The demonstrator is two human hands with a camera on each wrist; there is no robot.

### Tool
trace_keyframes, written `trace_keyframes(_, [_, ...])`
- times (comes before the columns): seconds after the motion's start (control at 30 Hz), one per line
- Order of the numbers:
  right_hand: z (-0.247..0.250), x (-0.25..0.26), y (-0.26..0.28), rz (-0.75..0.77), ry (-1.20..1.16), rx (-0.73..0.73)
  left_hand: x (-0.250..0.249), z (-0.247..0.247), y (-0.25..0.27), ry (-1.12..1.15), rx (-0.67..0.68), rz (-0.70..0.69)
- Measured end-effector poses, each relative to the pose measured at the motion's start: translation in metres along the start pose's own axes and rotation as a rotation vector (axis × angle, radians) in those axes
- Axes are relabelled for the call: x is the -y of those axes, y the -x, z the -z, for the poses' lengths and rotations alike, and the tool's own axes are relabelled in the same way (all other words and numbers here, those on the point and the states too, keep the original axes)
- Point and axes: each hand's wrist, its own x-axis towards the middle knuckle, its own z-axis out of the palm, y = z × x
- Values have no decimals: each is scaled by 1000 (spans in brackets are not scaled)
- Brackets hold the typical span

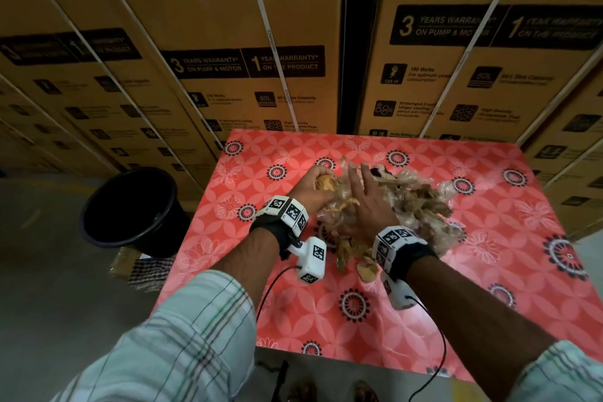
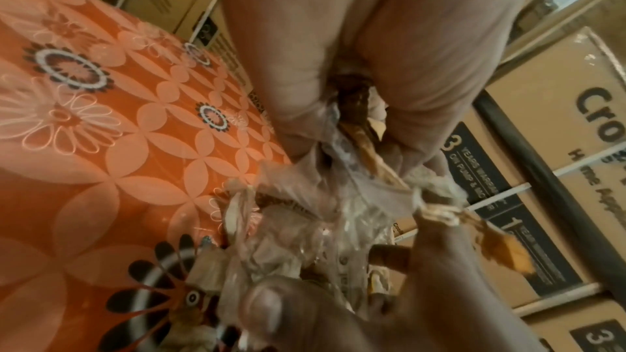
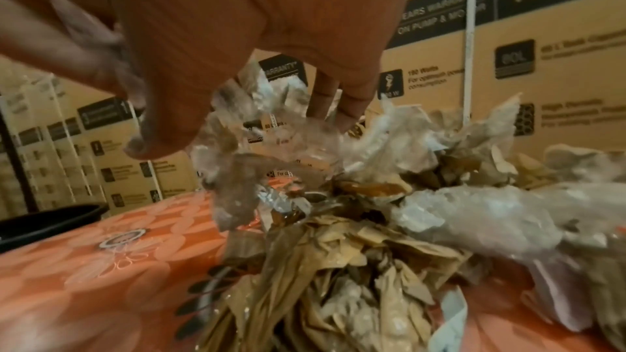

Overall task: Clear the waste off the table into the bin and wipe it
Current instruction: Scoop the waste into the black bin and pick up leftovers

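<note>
A heap of waste [image 1: 414, 202], crumpled clear plastic and brown paper scraps, lies in the middle of the red flowered table [image 1: 489, 271]. My left hand [image 1: 315, 188] grips a clump of the waste [image 2: 359, 127] at the heap's left end, fingers curled round brown paper and plastic. My right hand [image 1: 365, 199] hovers over the heap with fingers spread and straight, holding nothing; in the right wrist view that hand [image 3: 237, 76] hangs just above the crumpled plastic and paper waste [image 3: 389, 224]. A black bin [image 1: 133, 209] stands open on the floor off the table's left edge.
Stacked cardboard appliance boxes [image 1: 228, 42] wall off the far side and both flanks of the table. A checked cloth [image 1: 146, 271] lies on the floor below the bin. Cables run from both wrist cameras toward the table's near edge [image 1: 326, 352].
</note>
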Motion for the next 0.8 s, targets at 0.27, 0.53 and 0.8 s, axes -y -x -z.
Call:
trace_keyframes(0.27, [0, 17, -10, -38, -6, -31, -22, 4, 1, 67, 119, -25])
trace_keyframes(0.53, [-5, 9, -11, -33, -199, -117, -21, 13, -4, -29, -22, -70])
trace_keyframes(0.8, [19, 8, -6, -43, -484, -173, -4, 7, -9, -232, -239, -192])
